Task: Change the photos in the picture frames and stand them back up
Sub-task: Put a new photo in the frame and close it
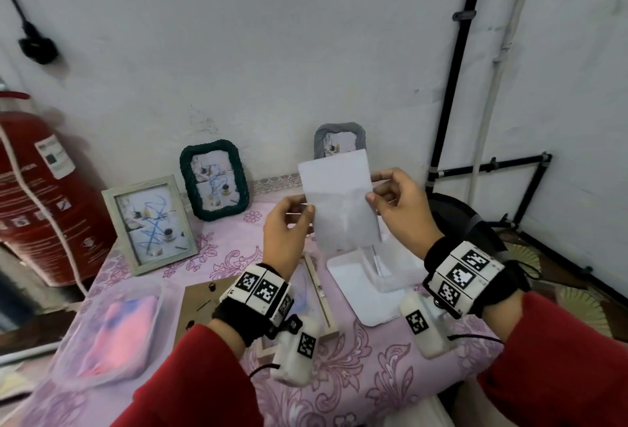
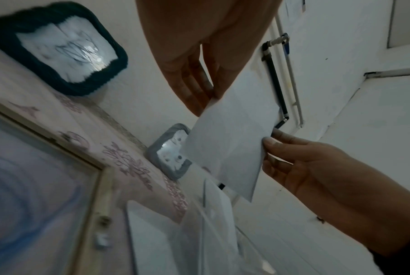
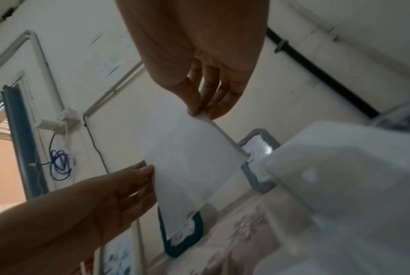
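Both hands hold a white photo sheet (image 1: 339, 200) upright above the table, its blank back toward me. My left hand (image 1: 289, 221) pinches its left edge and my right hand (image 1: 396, 204) pinches its right edge. The same sheet (image 2: 232, 147) (image 3: 189, 160) shows in both wrist views. Below it lies a clear acrylic frame (image 1: 370, 277), open on the cloth. A wooden frame (image 1: 323, 294) lies face down under my left wrist, with its brown backing board (image 1: 204, 307) beside it. Three frames stand behind: a pale wooden frame (image 1: 149, 224), a dark green frame (image 1: 214, 180) and a grey frame (image 1: 339, 139).
A pink patterned cloth (image 1: 339, 375) covers the table. A clear plastic bag (image 1: 112, 331) with pink contents lies at the front left. A red fire extinguisher (image 1: 37, 188) stands left of the table. Black pipes (image 1: 452, 86) run down the wall at right.
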`<state>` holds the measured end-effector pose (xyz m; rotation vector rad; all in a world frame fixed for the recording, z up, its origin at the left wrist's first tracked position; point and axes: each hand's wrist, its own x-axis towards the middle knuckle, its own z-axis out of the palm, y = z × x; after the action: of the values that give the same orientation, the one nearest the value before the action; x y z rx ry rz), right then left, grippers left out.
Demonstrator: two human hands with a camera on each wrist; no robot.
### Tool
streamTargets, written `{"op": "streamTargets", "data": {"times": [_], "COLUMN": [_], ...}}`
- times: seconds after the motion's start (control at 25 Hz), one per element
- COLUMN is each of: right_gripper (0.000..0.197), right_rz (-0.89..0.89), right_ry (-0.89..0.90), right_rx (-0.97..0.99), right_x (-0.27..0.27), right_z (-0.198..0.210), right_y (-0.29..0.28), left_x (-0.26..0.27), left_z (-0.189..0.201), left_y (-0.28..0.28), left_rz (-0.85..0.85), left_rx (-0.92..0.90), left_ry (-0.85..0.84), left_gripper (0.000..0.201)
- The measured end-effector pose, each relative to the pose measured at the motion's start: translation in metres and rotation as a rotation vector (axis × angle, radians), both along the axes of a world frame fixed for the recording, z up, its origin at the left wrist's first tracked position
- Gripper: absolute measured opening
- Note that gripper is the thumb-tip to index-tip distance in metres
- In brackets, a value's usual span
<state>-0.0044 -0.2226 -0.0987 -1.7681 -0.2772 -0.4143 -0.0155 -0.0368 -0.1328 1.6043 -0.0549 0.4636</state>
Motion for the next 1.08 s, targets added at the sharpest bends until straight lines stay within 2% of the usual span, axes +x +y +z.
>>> {"op": "streamTargets", "data": {"times": [0.24,0.56,0.68,0.84,0.96,1.08], "right_gripper": [0.037,0.09,0.098,0.094,0.09,0.089], "right_rz": [0.102,0.31,0.362,0.396,0.377,0.374], "right_ry": [0.085,0.192,0.217,0.24,0.235,0.219], "right_rx": [-0.135,-0.238,-0.274,-0.396,-0.402,-0.399], "right_x": [-0.015,-0.019,-0.02,-0.02,-0.021,-0.024], "right_z": [-0.044,-0.072,-0.078,-0.079,-0.077,-0.076], "right_y": [0.05,0.076,0.075,0.075,0.075,0.073], "left_x": [-0.018,-0.043,-0.051,-0.057,-0.058,-0.059], "left_z": [-0.034,-0.046,-0.046,-0.049,-0.054,-0.056], "left_y": [0.055,0.087,0.091,0.095,0.098,0.1], "left_rz": [0.071,-0.016,-0.077,-0.169,-0.198,-0.216], "left_rx": [0.056,0.087,0.163,0.302,0.372,0.422], "left_ry": [0.161,0.29,0.343,0.386,0.364,0.335], "left_gripper": [0.016,0.028,0.05,0.085,0.108,0.115]}}
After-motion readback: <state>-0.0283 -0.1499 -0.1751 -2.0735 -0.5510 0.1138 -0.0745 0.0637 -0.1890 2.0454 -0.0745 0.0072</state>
